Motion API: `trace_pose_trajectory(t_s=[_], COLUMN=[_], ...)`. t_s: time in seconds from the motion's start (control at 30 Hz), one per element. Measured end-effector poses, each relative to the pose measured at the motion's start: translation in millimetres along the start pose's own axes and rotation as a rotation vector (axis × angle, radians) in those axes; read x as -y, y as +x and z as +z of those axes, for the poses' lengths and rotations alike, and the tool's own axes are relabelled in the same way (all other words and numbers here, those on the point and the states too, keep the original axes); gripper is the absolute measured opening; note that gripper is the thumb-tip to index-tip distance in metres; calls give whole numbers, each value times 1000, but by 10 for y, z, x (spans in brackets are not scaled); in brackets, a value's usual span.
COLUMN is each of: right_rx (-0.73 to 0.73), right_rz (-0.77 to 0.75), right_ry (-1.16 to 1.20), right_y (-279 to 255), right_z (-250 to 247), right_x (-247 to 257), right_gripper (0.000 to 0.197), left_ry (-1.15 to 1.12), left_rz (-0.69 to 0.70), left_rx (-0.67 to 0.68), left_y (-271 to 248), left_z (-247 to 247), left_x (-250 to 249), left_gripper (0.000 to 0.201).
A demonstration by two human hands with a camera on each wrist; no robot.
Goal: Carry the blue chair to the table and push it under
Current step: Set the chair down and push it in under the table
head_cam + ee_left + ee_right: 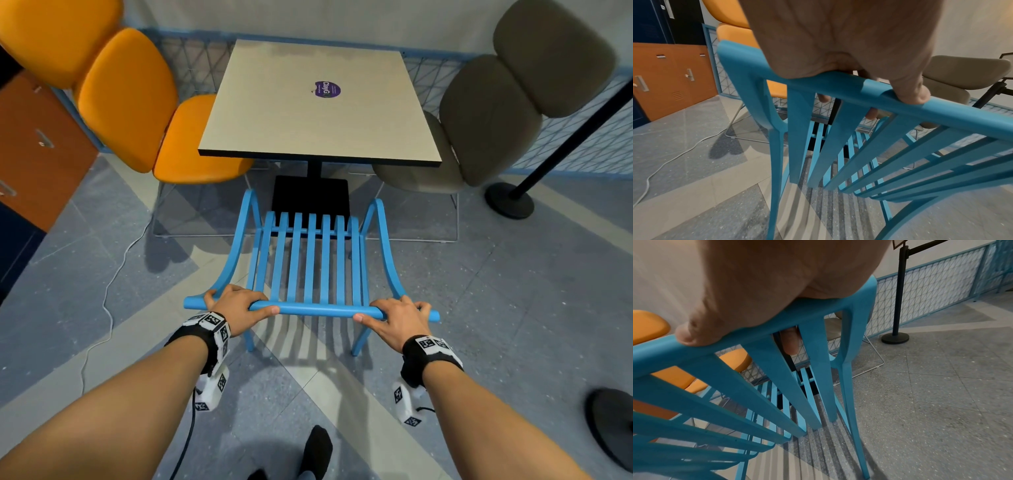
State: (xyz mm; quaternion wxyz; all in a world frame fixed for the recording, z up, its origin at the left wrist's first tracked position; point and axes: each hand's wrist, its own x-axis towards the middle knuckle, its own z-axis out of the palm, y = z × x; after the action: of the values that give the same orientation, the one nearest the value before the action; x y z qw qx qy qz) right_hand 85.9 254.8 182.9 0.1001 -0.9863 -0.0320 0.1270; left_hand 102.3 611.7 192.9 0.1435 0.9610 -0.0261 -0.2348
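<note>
The blue slatted chair [310, 260] stands in front of me, its seat pointing at the square beige table [318, 113] just beyond. My left hand [236, 305] grips the left end of the chair's top rail [941, 113], fingers curled over it and thumb along the near side. My right hand [394, 317] grips the right end of the same rail [663, 353] the same way. The front of the seat reaches the table's black base [310, 197], short of the tabletop's near edge.
An orange padded chair [137, 113] flanks the table's left side, a grey-brown one [496, 123] the right. Black stanchion bases [510, 200] stand on the floor at right. Orange lockers [30, 147] line the left. A white cable [106, 301] trails over the tiles.
</note>
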Motion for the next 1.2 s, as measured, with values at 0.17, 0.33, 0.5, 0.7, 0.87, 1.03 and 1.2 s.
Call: trace_pose_trajectory(t_s=[0.17, 0.33, 0.5, 0.7, 0.87, 1.03, 1.2], right_rx=[-3, -54, -36, -43, -34, 29, 9], right_rz=[-1, -3, -2, -22, -33, -12, 24], right_ry=[0, -31, -31, -51, -19, 4, 37], right_y=[251, 414, 532, 564, 656, 812, 920], right_z=[-85, -97, -135, -146, -166, -241, -256], right_x=[-37, -69, -100, -179, -302, -289, -157], right_gripper=[74, 72, 68, 69, 75, 74, 76], left_ry=[-12, -24, -19, 61, 29, 11, 31], left_rz=[-20, -22, -18, -19, 6, 6, 38], left_rx=[-4, -16, -34, -109, -141, -114, -148], left_y=[239, 418, 559, 491, 495, 646, 846], left_z=[-141, -237, -244, -145, -110, -177, -300], left_x=[-60, -87, -75, -187, -230, -209, -70], left_gripper=[63, 60, 67, 72, 67, 64, 72])
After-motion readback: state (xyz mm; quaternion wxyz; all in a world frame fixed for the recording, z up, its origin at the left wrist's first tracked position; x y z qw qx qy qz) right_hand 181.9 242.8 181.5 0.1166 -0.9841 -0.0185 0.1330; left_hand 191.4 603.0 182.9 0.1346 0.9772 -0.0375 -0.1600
